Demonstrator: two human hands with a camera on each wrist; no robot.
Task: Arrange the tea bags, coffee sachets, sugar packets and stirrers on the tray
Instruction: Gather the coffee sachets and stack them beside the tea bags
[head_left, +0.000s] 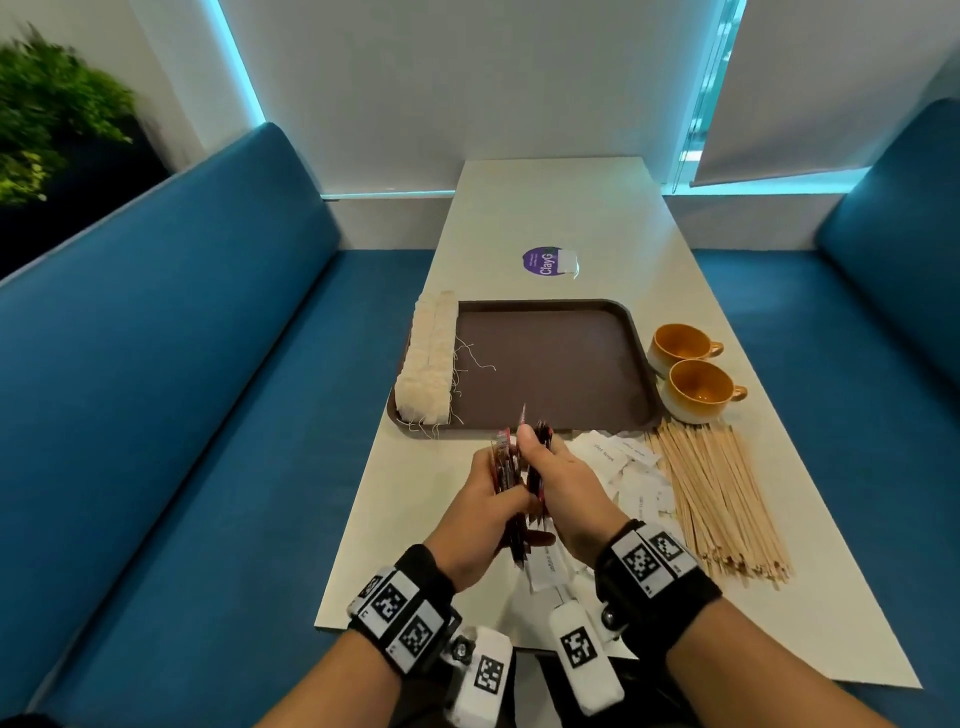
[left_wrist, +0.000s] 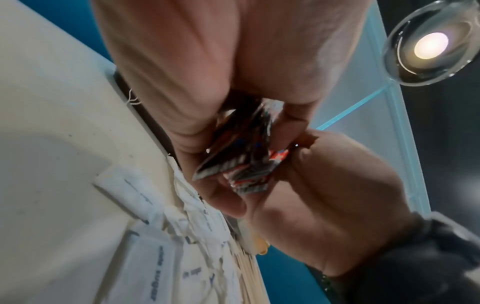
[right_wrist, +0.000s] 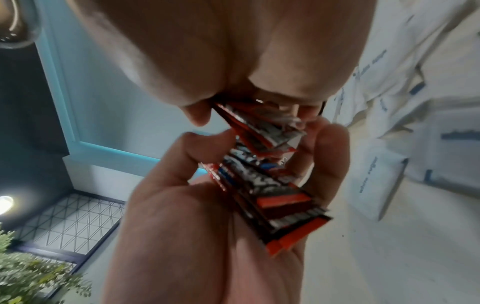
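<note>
Head view: both hands, left and right, clamp the sachets into one bundle just short of the tray, probably squaring them for a neat row.

Tray is seen as dark brown; tea bags off-white; coffee sachets red-black-silver; sugar packets white, blue-printed; stirrers pale wood; cups — orange inside.
</note>
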